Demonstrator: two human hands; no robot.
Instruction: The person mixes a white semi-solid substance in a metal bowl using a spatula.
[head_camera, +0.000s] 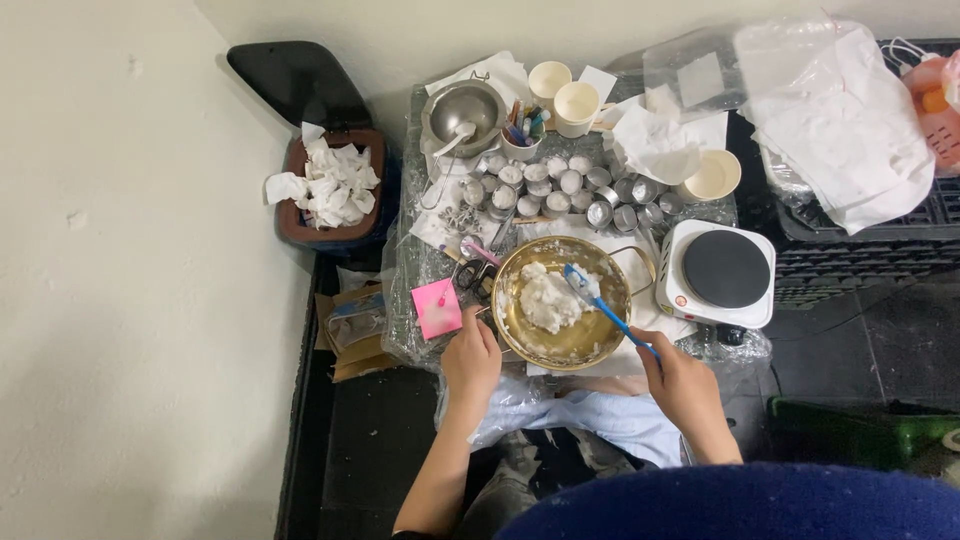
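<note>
Head view, looking down on a small counter (424, 262) covered in clear plastic.

Left hand (471, 362): fingers closed on the near-left rim of the brass pan (580, 345), steadying it. Just left of and beyond this hand lies a pink note (436, 308). Scissors (478, 262) lie beyond the hand, at the pan's left edge.

Right hand (683, 385): fingers clamped on the handle end of a blue spatula (610, 313). The spatula runs up and left from the hand, over the pan rim; its tip sits in the white wax (548, 298).

The wax is a soft, lumpy white mass, heaped in the left-centre of the pan, with smears along the pan's inner wall. The pan sits on the counter between both hands and beyond them, with a wire handle on its right side.

Beyond the right hand, just right of the pan: a white hot plate (718, 274) with a black disc top, apart from the pan.

Beyond the pan: a cluster of small round tins (570, 186), some filled white, some bare metal. Further back, a steel bowl (463, 112) with a spoon in it, 2 paper cups (564, 95) and a cup of pens (521, 135).

Far left of the left hand, on the floor: a bin (335, 190) full of crumpled tissues.

Far right, beyond the right hand: white plastic bags (835, 115) on a black crate (880, 240).
</note>
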